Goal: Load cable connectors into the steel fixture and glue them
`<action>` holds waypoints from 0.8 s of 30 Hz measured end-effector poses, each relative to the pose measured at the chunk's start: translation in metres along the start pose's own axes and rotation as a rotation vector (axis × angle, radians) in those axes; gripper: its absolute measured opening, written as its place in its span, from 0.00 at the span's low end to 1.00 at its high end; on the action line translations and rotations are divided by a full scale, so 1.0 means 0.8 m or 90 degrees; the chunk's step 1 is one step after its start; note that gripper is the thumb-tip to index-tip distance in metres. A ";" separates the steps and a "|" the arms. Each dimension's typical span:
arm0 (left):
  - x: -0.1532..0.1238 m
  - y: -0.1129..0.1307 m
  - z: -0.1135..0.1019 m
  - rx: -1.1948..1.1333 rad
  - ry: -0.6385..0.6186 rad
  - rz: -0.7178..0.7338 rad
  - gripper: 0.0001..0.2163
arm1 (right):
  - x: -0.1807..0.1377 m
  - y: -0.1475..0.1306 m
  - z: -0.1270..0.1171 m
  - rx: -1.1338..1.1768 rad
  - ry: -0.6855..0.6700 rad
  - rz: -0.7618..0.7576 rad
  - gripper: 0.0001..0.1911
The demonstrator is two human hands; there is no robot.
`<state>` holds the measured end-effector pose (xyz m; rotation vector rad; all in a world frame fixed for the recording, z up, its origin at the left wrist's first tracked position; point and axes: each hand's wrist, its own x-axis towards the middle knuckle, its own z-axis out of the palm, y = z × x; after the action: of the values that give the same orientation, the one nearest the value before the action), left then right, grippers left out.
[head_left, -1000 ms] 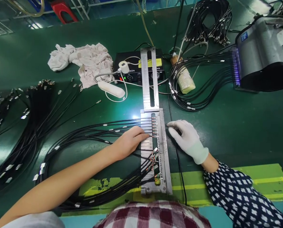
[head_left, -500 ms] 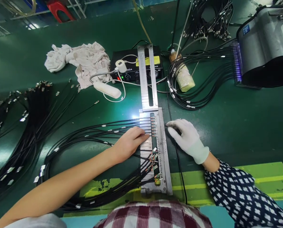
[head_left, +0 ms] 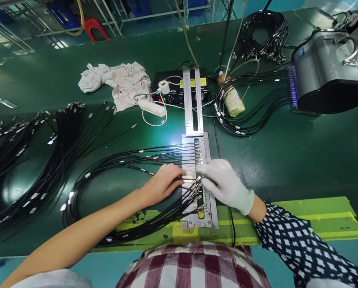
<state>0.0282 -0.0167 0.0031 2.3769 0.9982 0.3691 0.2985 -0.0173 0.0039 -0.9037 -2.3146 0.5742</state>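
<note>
Bare, my left hand (head_left: 162,184) is at the left edge of a slotted metal fixture (head_left: 189,170), thumb and forefinger closed on a thin black cable. My right hand (head_left: 227,186), in a white glove, reaches over the fixture's right side to the cable ends (head_left: 198,181). Motion blurs its fingertips, and whether they grip an end cannot be made out. In the upper part of the fixture, several black cables (head_left: 167,154) lie side by side in slots. A loose bunch of black cables (head_left: 163,218) rests across its lower part, with coloured wire tips.
Behind the fixture stand a black control box (head_left: 167,82) and a lit white lamp (head_left: 151,108). Crumpled white cloth (head_left: 131,84) lies to their left. More cable bundles (head_left: 65,140) spread at far left. A grey machine (head_left: 326,76) with a purple glow holds cables at right.
My right hand has moved left, from beside the fixture to over the cable ends. My left hand has shifted down along the fixture's slots. The camera view has tilted up slightly.
</note>
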 end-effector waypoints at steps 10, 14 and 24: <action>0.010 -0.010 0.010 0.072 0.166 0.001 0.06 | -0.007 0.017 -0.005 0.033 0.124 0.059 0.09; 0.020 -0.013 0.013 0.113 0.213 0.006 0.04 | -0.005 0.035 -0.003 0.108 0.166 0.231 0.10; 0.017 -0.016 0.004 0.308 0.139 0.154 0.11 | -0.004 0.037 -0.005 0.182 0.145 0.325 0.10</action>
<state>0.0317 -0.0005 -0.0059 2.9614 0.9812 0.5340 0.3167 0.0016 -0.0115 -1.3446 -1.7411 0.9302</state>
